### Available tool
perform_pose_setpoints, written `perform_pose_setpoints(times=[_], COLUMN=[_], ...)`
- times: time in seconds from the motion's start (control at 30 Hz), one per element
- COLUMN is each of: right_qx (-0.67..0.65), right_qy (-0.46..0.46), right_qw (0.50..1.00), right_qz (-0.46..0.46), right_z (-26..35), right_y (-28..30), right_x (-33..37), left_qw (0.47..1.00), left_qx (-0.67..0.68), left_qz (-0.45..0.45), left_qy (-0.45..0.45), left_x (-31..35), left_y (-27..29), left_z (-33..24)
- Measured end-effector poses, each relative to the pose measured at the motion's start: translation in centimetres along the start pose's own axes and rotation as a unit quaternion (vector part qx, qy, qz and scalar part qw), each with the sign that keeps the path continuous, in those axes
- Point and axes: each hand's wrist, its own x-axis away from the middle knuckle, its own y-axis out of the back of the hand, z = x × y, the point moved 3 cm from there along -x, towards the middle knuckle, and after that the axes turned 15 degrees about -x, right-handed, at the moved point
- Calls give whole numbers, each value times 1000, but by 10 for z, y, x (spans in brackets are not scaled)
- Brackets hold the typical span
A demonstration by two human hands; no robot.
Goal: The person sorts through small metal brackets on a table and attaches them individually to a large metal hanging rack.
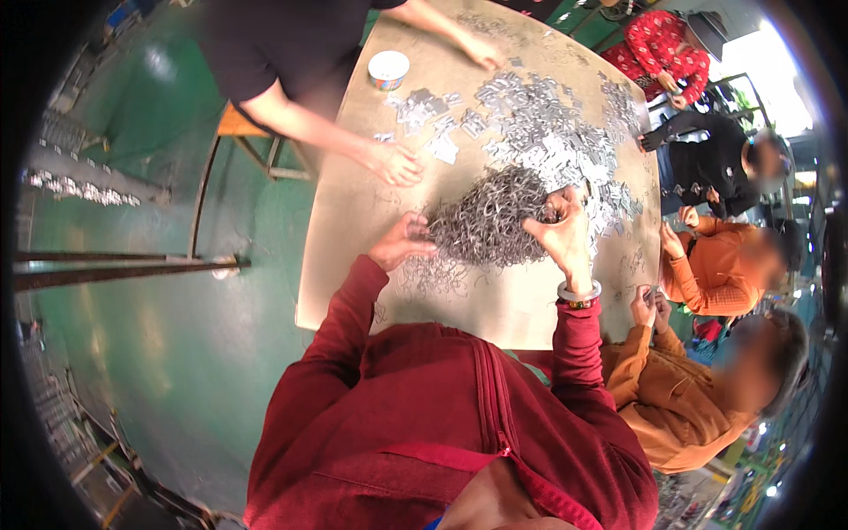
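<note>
A tangled heap of thin, curved dark metal pieces (pixel 490 216) sits on the tan tabletop (pixel 353 221) between my two hands. My left hand (pixel 402 242) is at the heap's left edge, its fingers bent a little and apart, with no piece seen gripped. On the other side, my right hand (pixel 565 234) curls its thumb and fingers around the heap's right edge, with some dark pieces between them. Its fingertips are partly hidden. Loose curved pieces (pixel 433 278) lie scattered on the near side. Just beyond spreads a wide layer of flat silvery metal pieces (pixel 552 128).
Across the table, a person in black reaches in, one hand (pixel 395 164) near the heap and another (pixel 482 53) farther back. A white tub (pixel 389 69) stands at the far left. Several people line the right side. A wooden stool (pixel 240 122) stands left of the table.
</note>
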Motion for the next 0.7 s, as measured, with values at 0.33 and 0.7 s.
perform_pose_setpoints(times=[0.33, 0.7], right_qx=[16, 28], right_qy=[62, 29], right_qw=[998, 999], right_qz=[24, 6], right_z=[60, 7], right_y=[29, -8], right_x=[4, 12], left_qw=[995, 999], left_qx=[-33, 46], left_qz=[99, -2], left_qy=[0, 28], left_x=[-14, -13], left_y=[-23, -11], left_z=[4, 27])
